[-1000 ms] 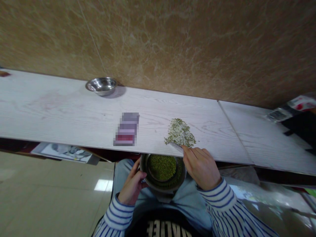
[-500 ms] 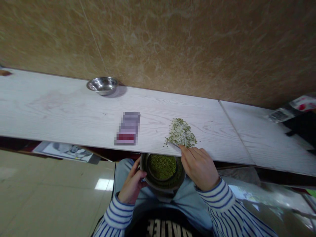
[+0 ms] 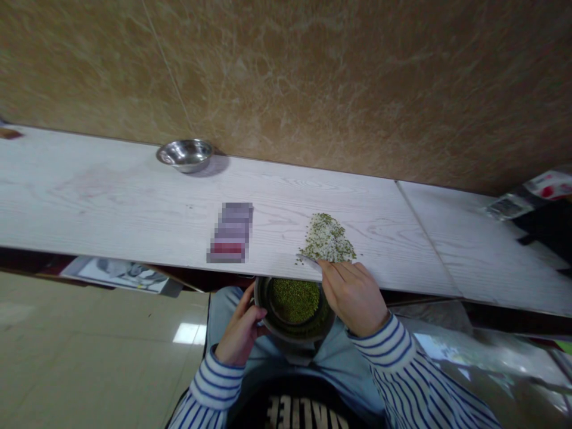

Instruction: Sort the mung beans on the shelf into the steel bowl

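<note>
My left hand is closed on the left side of a dark round bowl, thumb at the rim. Green mung beans lie inside it, and the bowl sits over my lap below the counter's front edge. Above it, on the counter, is a pile of white rice-like grains mixed with mung beans. My right hand is closed around a thin metal utensil. Its narrow end points left at the pile's lower left edge; the hand hides the rest, so I cannot tell its exact kind.
A shiny steel bowl stands against the wall at the back left. A blurred-out flat rectangle lies left of the pile. Plastic packaging and a black item are at the far right. The white counter is narrow.
My right hand has shifted slightly left and up, taking the metal utensil's tip a little further left. My left hand and the bowl have hardly moved.
</note>
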`<state>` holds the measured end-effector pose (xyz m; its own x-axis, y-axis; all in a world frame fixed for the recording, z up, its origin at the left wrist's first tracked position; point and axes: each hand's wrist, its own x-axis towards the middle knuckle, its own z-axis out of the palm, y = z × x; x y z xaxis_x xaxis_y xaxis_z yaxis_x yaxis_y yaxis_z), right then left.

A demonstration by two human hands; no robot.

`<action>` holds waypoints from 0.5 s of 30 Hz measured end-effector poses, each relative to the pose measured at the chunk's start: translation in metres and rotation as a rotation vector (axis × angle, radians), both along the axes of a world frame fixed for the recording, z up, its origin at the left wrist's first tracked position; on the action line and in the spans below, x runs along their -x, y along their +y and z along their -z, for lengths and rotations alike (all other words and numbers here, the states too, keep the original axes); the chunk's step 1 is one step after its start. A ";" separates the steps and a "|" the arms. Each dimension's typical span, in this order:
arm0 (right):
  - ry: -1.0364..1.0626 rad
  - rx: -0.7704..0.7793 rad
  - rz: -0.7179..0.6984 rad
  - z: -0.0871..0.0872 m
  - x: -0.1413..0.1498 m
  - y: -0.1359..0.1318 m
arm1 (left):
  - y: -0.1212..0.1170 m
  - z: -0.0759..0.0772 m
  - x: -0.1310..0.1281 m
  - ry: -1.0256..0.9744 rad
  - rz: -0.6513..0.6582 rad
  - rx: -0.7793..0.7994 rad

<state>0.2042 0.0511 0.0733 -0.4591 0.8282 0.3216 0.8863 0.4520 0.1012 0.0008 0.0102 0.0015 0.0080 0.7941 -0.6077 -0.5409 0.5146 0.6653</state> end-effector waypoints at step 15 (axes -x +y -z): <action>-0.012 0.028 -0.095 -0.003 0.004 -0.007 | -0.014 0.007 0.008 0.069 -0.004 0.023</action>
<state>0.2007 0.0443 0.0763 -0.5398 0.7894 0.2924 0.8380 0.5369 0.0977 -0.0071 -0.0036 -0.0055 -0.0373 0.7801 -0.6245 -0.4962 0.5280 0.6892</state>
